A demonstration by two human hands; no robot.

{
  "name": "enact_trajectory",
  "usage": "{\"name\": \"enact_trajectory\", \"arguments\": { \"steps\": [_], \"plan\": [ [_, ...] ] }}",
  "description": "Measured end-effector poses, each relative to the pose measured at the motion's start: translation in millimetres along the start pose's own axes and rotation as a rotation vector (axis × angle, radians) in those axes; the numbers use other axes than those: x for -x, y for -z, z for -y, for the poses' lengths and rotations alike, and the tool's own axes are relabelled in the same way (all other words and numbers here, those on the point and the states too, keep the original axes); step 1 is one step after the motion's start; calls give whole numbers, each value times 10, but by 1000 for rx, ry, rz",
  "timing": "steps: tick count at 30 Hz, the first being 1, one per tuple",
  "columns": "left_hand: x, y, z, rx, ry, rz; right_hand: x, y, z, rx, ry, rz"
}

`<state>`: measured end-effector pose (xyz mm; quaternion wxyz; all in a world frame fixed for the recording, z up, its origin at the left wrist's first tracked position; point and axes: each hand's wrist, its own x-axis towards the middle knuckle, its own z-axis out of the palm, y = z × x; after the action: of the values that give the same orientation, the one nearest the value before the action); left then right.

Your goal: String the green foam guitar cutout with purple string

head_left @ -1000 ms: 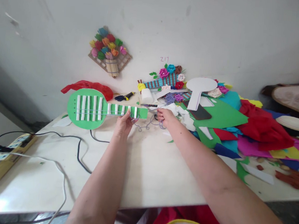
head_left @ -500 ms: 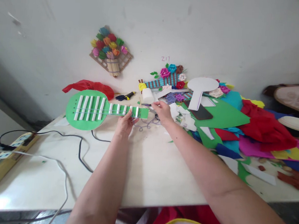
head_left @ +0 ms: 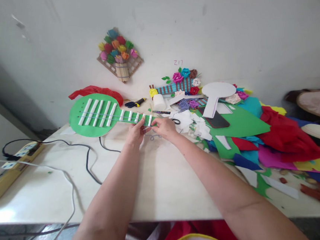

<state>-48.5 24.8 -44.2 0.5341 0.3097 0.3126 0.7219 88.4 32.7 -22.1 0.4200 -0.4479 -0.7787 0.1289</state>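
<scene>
Left grip [head_left: 136,131] pinching green guitar [head_left: 117,117]; right grip [head_left: 162,127] at its tip, hold unclear; table edge [head_left: 154,219] well apart.

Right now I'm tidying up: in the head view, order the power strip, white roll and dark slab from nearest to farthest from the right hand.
1. White roll: just beyond the right hand.
2. Dark slab: to the right.
3. Power strip: far left.

One head-worn camera looks forward and down — table [head_left: 176,190] below, wall [head_left: 240,37] ahead.
</scene>
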Motion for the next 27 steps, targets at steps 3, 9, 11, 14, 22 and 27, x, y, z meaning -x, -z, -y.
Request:
{"name": "enact_trajectory", "arguments": {
  "steps": [3,9,11,14,22,27],
  "plan": [
    [4,-6,-3,-8,-5,-4,10,14,5,56,18,21],
    [-1,7,-2,-31,-11,-16,-5,45,-35,55,5,96],
    [-4,11,-1,-33,-9,-21,-20,44,-55,2,-14,108],
    [-7,16,-1,-37,-4,-18,-45,27,-84,-98,-56,111],
    [5,4,-13,-27,-3,-15,-101,2,-160,-375,-196,29],
    [-4,2,-23,2,1,-37,-146,70,-264,-507,-345,-141]
  ]
}}
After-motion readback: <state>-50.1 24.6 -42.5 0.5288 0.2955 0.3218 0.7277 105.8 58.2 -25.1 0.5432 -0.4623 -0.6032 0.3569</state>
